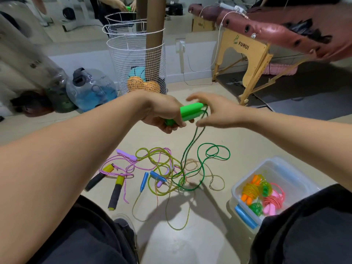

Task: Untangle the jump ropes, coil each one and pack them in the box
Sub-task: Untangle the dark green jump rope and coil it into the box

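Single head-worn wide-angle view: looks forward and down, close over both forearms, onto the beige floor (219,134).

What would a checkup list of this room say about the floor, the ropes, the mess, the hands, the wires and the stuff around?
Surface: beige floor.
Job's things: green handles held up, green cord trailing into the rope tangle; box holds coiled ropes.
Clutter: water jug.
Grippers: left hand grips the handles; right hand open beside them.
Cables: white cable at the wall.
Surroundings: wire basket, folding table.
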